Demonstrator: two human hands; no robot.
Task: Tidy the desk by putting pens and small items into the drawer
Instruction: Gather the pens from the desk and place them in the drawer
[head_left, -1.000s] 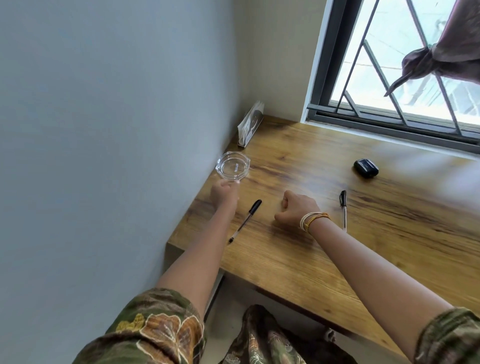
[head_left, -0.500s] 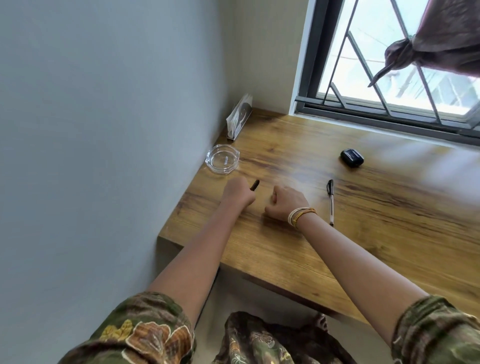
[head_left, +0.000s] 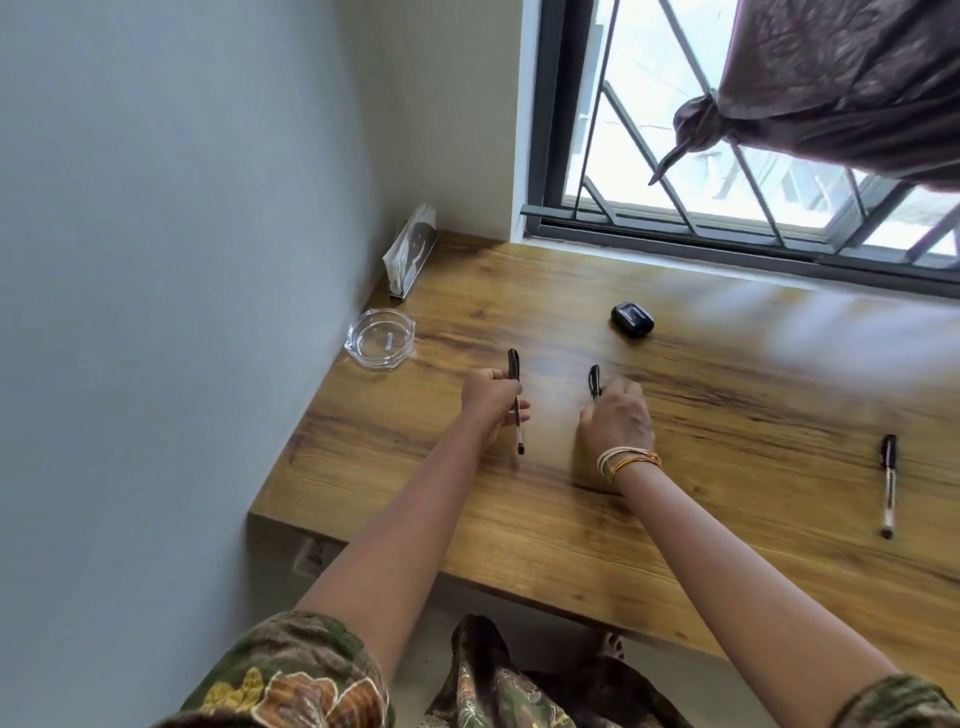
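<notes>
Wooden desk (head_left: 649, 509): pen (head_left: 889, 483), ashtray (head_left: 381, 339)

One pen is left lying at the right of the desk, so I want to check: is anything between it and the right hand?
Nothing visible: only bare desk lies between right hand and loose pen.

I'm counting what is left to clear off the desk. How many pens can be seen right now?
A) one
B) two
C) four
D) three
D: the left hand grips one pen, the right hand is on a second pen, and a third pen lies alone far to the right on the desk.
</notes>
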